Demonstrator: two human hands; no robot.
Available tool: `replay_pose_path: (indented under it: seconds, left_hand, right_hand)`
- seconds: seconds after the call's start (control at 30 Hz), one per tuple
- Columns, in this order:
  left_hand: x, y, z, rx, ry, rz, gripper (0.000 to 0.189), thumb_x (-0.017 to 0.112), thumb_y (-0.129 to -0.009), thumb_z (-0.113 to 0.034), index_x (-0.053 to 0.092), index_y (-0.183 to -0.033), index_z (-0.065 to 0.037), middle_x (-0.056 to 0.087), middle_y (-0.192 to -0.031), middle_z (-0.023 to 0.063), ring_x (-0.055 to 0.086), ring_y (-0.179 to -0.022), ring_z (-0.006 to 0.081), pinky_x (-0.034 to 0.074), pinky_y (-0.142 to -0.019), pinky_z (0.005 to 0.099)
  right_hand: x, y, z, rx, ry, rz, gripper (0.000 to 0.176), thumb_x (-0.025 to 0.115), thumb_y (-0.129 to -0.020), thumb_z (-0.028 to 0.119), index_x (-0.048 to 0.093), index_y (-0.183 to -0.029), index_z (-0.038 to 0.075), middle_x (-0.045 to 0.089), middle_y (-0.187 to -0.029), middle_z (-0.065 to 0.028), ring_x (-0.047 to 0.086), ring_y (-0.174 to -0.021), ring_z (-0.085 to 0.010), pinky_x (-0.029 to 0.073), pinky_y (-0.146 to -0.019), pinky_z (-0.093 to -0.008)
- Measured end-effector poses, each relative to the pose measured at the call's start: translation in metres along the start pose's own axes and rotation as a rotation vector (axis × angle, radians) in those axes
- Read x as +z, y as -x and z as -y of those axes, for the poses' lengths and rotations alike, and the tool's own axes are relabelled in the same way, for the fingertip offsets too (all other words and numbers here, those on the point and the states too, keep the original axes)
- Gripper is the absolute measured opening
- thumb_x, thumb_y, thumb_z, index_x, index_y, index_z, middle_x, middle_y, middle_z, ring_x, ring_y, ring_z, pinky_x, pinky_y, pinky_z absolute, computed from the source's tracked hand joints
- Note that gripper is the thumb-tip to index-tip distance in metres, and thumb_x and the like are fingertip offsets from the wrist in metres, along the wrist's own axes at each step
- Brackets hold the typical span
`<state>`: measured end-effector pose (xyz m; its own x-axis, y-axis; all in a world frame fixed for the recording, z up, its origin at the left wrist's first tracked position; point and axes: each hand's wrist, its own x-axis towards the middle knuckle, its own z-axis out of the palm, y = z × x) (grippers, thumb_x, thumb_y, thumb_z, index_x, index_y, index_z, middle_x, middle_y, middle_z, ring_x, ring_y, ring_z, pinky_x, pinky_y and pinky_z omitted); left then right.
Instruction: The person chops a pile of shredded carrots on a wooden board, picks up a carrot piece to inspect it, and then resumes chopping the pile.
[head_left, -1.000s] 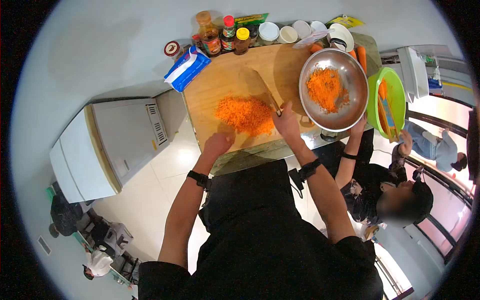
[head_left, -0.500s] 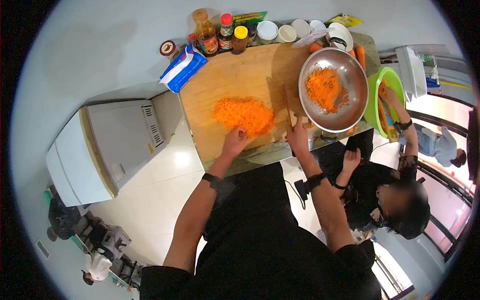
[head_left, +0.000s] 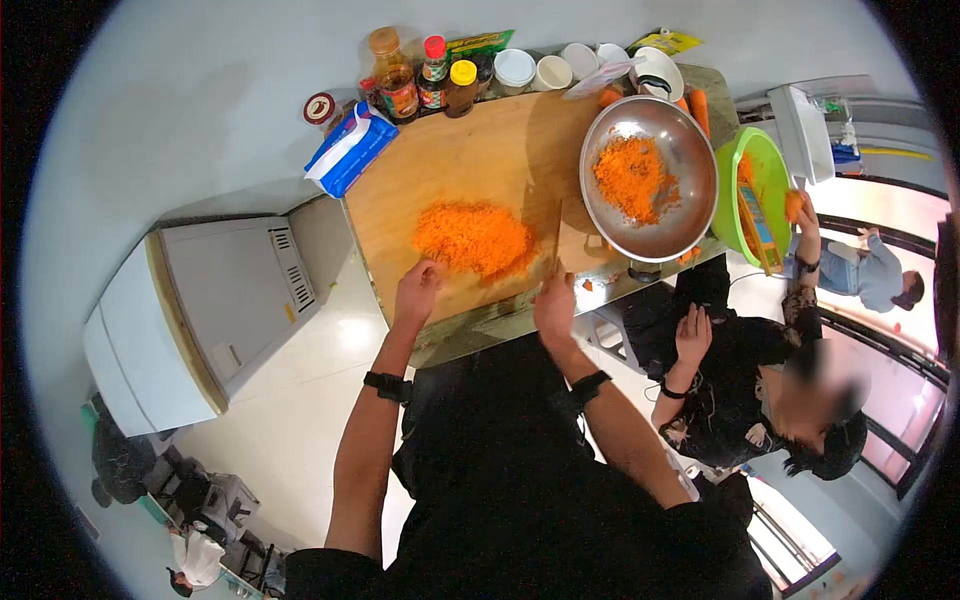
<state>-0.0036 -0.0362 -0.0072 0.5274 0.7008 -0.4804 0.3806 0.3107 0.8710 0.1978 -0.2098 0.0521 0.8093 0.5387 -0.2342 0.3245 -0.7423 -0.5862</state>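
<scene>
A heap of finely chopped carrot lies on the wooden board. To its right, my right hand is wrapped round the handle of a knife, whose blade stands on edge over the board. My left hand rests at the heap's lower left edge with its fingers curled together; whether anything is between them is too small to tell. A steel bowl with more chopped carrot inside stands just right of the knife.
Bottles, cups and a blue packet line the back edge. At the right, a co-worker holds a carrot piece beside a green basin with a grater. Whole carrots lie behind the bowl.
The view has shifted a little. My left hand has moved left along the heap, and the knife has come left, nearer the heap. The co-worker's hand has left the basin with a carrot piece.
</scene>
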Motion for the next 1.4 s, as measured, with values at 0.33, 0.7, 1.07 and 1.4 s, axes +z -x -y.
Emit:
replay_pose_path:
  seconds: [0.33, 0.7, 1.07, 1.4]
  left_hand:
    - [0.041, 0.049, -0.035, 0.375, -0.612, 0.267, 0.018, 0.057, -0.087, -0.008, 0.068, -0.100, -0.004, 0.069, -0.095, 0.0173, 0.066, -0.091, 0.0358, 0.053, -0.080, 0.0409]
    - [-0.039, 0.023, -0.053, 0.297, -0.339, -0.296, 0.009, 0.051, -0.091, -0.004, 0.057, -0.085, -0.001, 0.055, -0.075, 0.0069, 0.052, -0.070, 0.0162, 0.043, -0.065, 0.0309]
    - [-0.062, 0.048, -0.085, 0.066, -0.224, -0.266, 0.018, 0.046, -0.092, -0.006, 0.051, -0.075, -0.003, 0.048, -0.069, 0.0004, 0.044, -0.067, 0.0101, 0.036, -0.061, 0.0279]
    - [-0.046, 0.051, -0.032, -0.064, -0.102, -0.232, 0.017, 0.047, -0.097, -0.004, 0.059, -0.085, -0.004, 0.056, -0.073, 0.0013, 0.051, -0.067, 0.0097, 0.042, -0.061, 0.0259]
  right_hand:
    - [0.018, -0.028, 0.071, -0.111, -0.051, 0.095, 0.049, 0.053, -0.086, -0.002, 0.049, -0.134, -0.001, 0.061, -0.110, -0.0253, 0.059, -0.106, -0.0420, 0.052, -0.083, -0.0491]
    - [-0.055, -0.021, 0.081, -0.145, -0.081, 0.776, 0.029, 0.061, -0.097, 0.023, 0.064, -0.117, 0.002, 0.069, -0.086, -0.0199, 0.069, -0.073, -0.0313, 0.055, -0.071, -0.0439]
    - [0.002, -0.059, 0.028, -0.724, 0.104, 0.814, 0.032, 0.062, -0.093, 0.024, 0.062, -0.122, 0.010, 0.068, -0.103, -0.0209, 0.065, -0.099, -0.0399, 0.053, -0.085, -0.0492]
    - [-0.010, -0.084, 0.037, -0.779, 0.071, 0.777, 0.016, 0.060, -0.093, 0.018, 0.063, -0.100, 0.003, 0.066, -0.094, -0.0203, 0.063, -0.091, -0.0422, 0.052, -0.080, -0.0501]
